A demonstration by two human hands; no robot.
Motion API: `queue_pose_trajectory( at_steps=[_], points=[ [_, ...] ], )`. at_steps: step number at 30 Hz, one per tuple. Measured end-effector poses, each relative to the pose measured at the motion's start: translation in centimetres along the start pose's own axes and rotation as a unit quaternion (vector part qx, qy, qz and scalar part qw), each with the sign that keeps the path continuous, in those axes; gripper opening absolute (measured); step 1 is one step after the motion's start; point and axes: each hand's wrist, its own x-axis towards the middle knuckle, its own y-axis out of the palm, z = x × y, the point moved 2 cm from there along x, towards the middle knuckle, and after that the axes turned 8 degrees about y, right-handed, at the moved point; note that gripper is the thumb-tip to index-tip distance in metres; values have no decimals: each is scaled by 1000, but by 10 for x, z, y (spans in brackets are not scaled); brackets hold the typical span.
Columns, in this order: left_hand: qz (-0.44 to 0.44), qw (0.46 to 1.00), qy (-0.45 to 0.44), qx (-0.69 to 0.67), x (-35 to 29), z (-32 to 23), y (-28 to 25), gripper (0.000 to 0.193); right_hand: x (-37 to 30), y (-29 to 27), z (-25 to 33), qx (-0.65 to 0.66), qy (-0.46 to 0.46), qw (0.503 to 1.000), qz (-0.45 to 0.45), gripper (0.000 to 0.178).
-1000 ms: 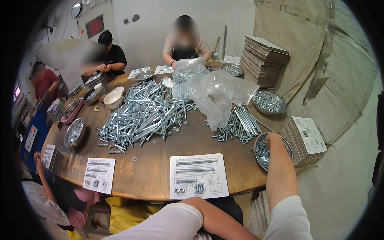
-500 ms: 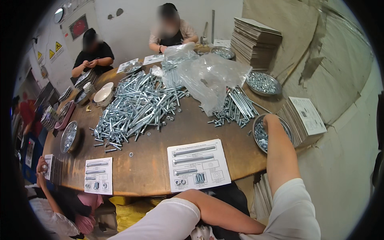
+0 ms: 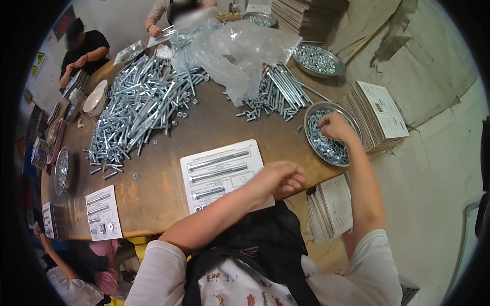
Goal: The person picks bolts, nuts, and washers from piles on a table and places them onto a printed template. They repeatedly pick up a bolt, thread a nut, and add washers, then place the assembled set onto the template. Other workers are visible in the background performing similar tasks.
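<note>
My right hand [image 3: 333, 124] is in a metal bowl [image 3: 352, 117] of small shiny washers or nuts [image 3: 326, 145] at the table's right edge. Its fingers are closed at the tips; anything between them is too small to make out. Over the lower right of a printed hardware card [image 3: 224, 158] hovers my left hand [image 3: 287, 178], fingers curled in and contents hidden. On the card, several bolts [image 3: 219, 168] lie in printed outlines, with nuts [image 3: 200, 207] below, partly covered by my left forearm.
A large heap of bolts [image 3: 143, 97] fills the table's middle left. Clear plastic [image 3: 229, 56] lies beside long bolts [image 3: 286, 86]. Stacked cards [image 3: 380, 112] stand right of my bowl. Another bowl [image 3: 319, 61] sits beyond. A second card [image 3: 103, 211] lies left. Co-workers sit around.
My left arm has come up from below the table edge, bringing the hand over the card. My right hand has risen partly out of the bowl's contents. The view has shifted.
</note>
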Motion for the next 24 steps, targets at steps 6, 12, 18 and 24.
queue_pose_trajectory(
  at_steps=[6,12,18,24],
  points=[
    [-87,982,44,-163,6,-6,1,30,-61,18,19,167,-107,969,-149,29],
    [-98,908,49,-403,31,21,-14,30,-148,78,92,106,-267,951,-114,21],
    [-74,891,37,-446,19,21,-42,31,-60,36,17,-66,-136,959,-238,19],
    [-122,899,74,-413,7,3,-28,38,-42,43,0,-142,-136,953,-231,20]
  ],
)
